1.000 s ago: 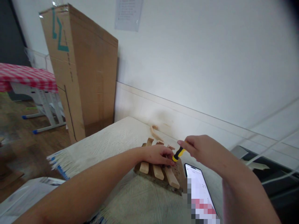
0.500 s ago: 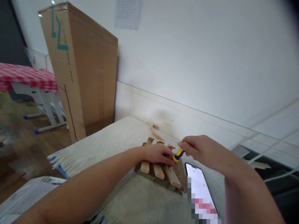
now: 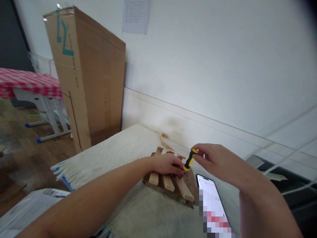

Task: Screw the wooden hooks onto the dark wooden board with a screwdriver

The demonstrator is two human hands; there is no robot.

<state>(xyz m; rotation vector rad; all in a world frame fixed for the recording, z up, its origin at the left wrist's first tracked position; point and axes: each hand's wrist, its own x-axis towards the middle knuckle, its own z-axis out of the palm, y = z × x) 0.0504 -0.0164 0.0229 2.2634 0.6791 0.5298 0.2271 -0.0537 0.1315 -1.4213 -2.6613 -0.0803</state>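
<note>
A short screwdriver [image 3: 190, 160] with a yellow and black handle stands tilted over the right part of a board [image 3: 191, 181] with many small holes. My right hand [image 3: 210, 157] grips the top of its handle between thumb and fingers. Several pale wooden strips [image 3: 168, 182] with curved ends lie across the board. Over them rests my left hand [image 3: 165, 163], its fingers curled together close to the screwdriver's lower end. What those fingers pinch is too small and covered to make out, and the screwdriver's tip is hidden too.
A loose curved wooden strip [image 3: 165, 142] lies behind the board on the cream cloth [image 3: 119, 148]. Right of the board is a lit phone [image 3: 210, 195]. A tall cardboard box [image 3: 99, 79] stands at the left, against the white wall [image 3: 210, 66]. Dark items sit at the far right.
My right fingers have shifted on the screwdriver, showing more of its handle, which stands more upright. My left hand stays in place.
</note>
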